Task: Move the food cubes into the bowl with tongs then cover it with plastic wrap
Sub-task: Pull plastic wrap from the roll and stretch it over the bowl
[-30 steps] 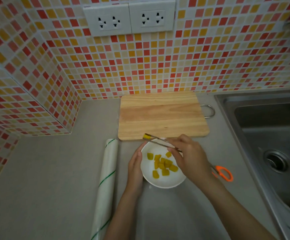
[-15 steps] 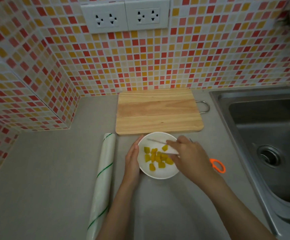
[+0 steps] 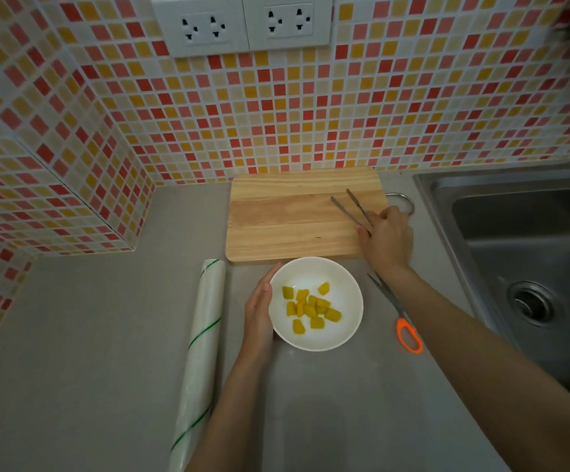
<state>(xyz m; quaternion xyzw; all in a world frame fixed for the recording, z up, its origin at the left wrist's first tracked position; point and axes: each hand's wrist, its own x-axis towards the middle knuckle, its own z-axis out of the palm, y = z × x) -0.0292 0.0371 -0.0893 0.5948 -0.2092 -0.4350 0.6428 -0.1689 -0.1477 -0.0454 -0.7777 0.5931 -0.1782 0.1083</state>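
Observation:
A white bowl (image 3: 344, 332) sits on the grey counter and holds several yellow food cubes (image 3: 309, 308). My left hand (image 3: 259, 315) rests flat against the bowl's left rim, fingers straight. My right hand (image 3: 385, 240) is over the right end of the wooden cutting board (image 3: 287, 226) and grips metal tongs (image 3: 351, 207). The tongs' tips are apart and empty, pointing up-left over the bare board. A roll of plastic wrap (image 3: 201, 345) with green stripes lies left of the bowl.
Orange-handled scissors (image 3: 399, 318) lie right of the bowl, partly under my right forearm. A steel sink (image 3: 532, 267) fills the right side. Tiled walls close the back and left, with two sockets (image 3: 242, 25) above.
My right hand moved with the tongs from over the bowl up and right to the cutting board's right end. The cube held earlier is now in the bowl.

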